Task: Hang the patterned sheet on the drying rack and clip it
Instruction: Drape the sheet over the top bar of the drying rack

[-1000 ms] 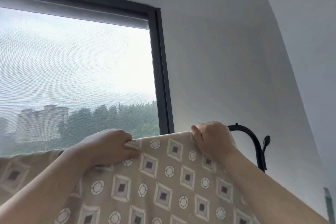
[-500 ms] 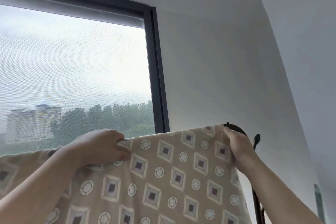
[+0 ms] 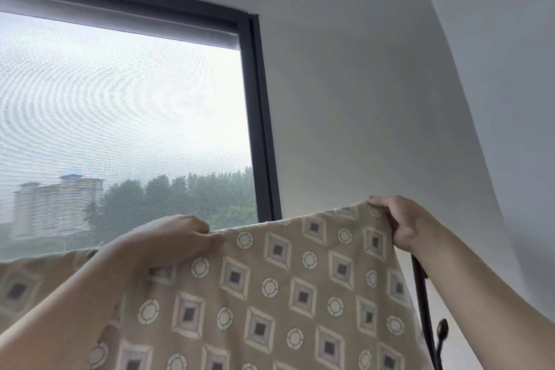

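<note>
Head view: patterned sheet [image 3: 270,294] fills lower centre of the frame, top edge held up. Left hand [image 3: 168,243], lower left of centre, fingers curled pinching the top edge. Right hand [image 3: 399,222], right of centre, grips the sheet's upper right corner. Black rack post [image 3: 423,303] lower right, just beside the sheet. Window [image 3: 120,129] upper left.

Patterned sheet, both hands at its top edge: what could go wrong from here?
1. No clip shows on the patterned sheet. Only the left hand and right hand grip its top edge, so releasing one to fetch a clip may let it slide.
2. The corner in the right hand hangs beside the black rack post; the cloth could snag there.
</note>
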